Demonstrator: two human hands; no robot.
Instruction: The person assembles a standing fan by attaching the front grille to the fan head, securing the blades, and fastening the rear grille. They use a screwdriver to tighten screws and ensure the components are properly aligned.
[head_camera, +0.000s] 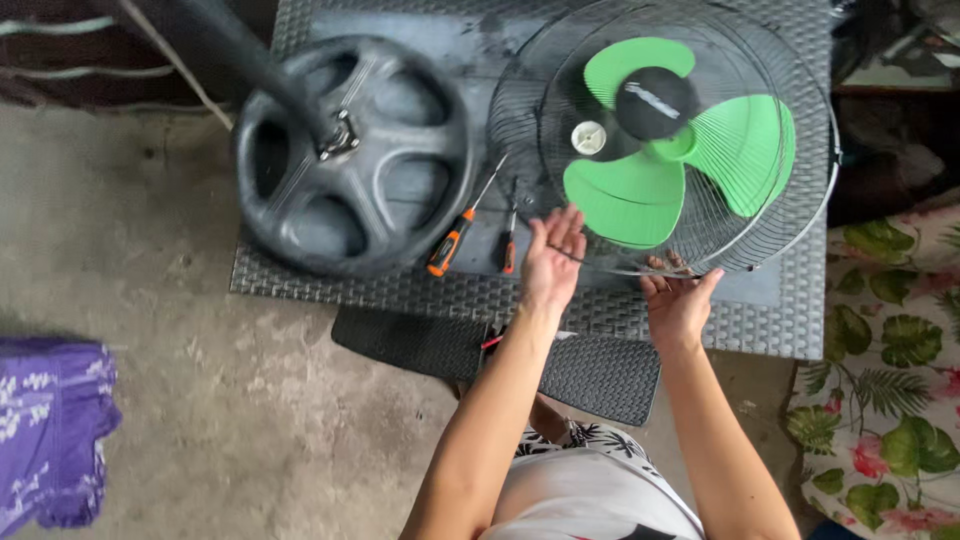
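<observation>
We have both hands at the near rim of the wire fan guard, which lies on the grey mat over the green blades. Our left hand is open, fingers spread on the wires; our right hand grips the rim from below (fingertips curled). A one-sided lift could tilt the guard and snag the blades, or knock the screwdrivers just left.
</observation>
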